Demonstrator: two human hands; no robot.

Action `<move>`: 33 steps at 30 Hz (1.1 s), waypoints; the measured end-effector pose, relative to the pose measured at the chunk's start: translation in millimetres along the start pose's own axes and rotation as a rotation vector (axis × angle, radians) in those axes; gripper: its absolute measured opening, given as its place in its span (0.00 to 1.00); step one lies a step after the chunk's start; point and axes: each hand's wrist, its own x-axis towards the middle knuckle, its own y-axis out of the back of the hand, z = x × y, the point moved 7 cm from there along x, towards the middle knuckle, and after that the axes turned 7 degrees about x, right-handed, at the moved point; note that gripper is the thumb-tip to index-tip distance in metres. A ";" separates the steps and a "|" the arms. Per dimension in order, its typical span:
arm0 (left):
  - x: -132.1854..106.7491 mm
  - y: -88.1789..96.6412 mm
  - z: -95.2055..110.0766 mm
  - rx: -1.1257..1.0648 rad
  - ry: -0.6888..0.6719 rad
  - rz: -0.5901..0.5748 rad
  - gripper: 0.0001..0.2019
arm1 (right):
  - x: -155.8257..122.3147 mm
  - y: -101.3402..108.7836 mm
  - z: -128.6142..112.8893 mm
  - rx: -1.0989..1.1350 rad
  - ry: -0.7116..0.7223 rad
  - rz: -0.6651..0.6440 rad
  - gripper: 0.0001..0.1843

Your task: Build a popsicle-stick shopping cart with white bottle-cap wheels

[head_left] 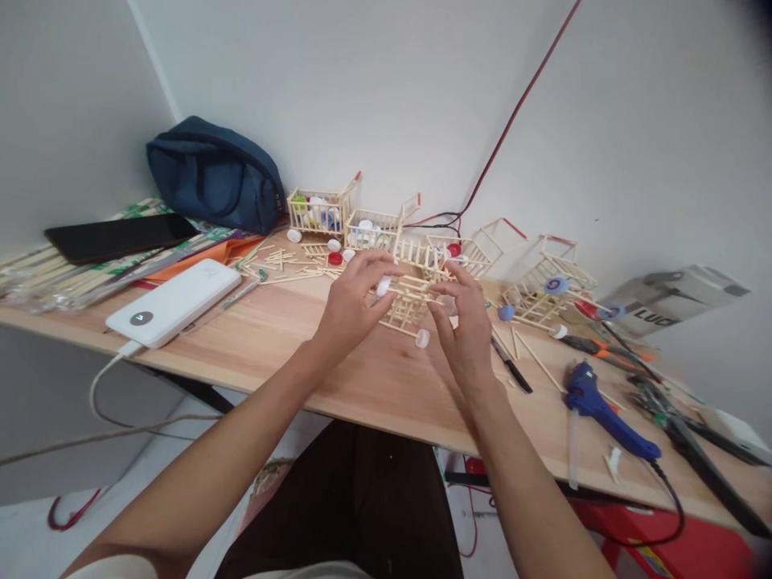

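A small cart of thin wooden sticks [405, 310] with white bottle-cap wheels is between my two hands, at the middle of the table. My left hand [357, 293] has its thumb and fingers around a white cap wheel [383, 285] at the cart's left side. At the right side my right hand [467, 322] pinches another pale cap, partly hidden by the fingers. One more white cap wheel [423, 338] shows at the cart's near lower corner. Fingers cover some of the cart's frame.
Behind stand several stick carts, including one filled with caps [317, 211]. Cut sticks [283, 259], a power bank [174, 301], a phone [121, 237] and a blue bag [217, 173] lie left. On the right are a black pen [511, 366], a blue glue gun [609, 414] and pliers [594, 346].
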 end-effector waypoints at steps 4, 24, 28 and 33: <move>-1.4 -1.9 0.8 0.003 -0.038 -0.011 0.12 | -0.3 -0.6 0.5 0.002 -0.013 -0.006 0.10; -3.1 -6.0 11.0 0.129 -0.189 -0.039 0.11 | -1.6 3.8 -10.1 -0.018 0.039 0.017 0.09; -4.0 -6.3 14.6 0.196 -0.233 -0.024 0.10 | -2.6 4.3 -10.0 -0.037 0.041 0.011 0.09; -5.1 -7.4 16.8 0.245 -0.268 -0.030 0.11 | -2.9 5.4 -10.1 -0.037 0.055 0.015 0.08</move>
